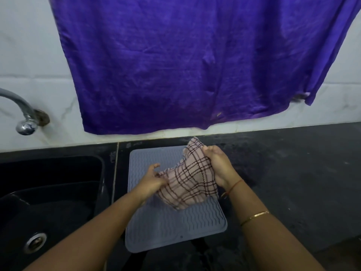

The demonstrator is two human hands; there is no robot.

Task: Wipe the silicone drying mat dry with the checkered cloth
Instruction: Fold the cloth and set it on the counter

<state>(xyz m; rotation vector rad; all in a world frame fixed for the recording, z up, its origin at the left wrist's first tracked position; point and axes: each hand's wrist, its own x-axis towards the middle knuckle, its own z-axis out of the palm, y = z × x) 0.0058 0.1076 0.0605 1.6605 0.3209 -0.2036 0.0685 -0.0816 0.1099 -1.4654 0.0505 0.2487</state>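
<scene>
Checkered cloth (pixel 188 178) stretches between both hands' grip above the mat (pixel 172 227).

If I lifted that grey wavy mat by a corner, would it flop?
Probably flop: the thin grey ribbed silicone drying mat lies flush on the black counter. Likely light, being so thin. Its rubbery look suggests little sliding.

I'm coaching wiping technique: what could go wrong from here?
1. Both the left hand and right hand hold the checkered cloth, so nothing pins the silicone mat; a wipe might slide it toward the sink.
2. The cloth is bunched, so it may skip the mat's wavy grooves.
</scene>
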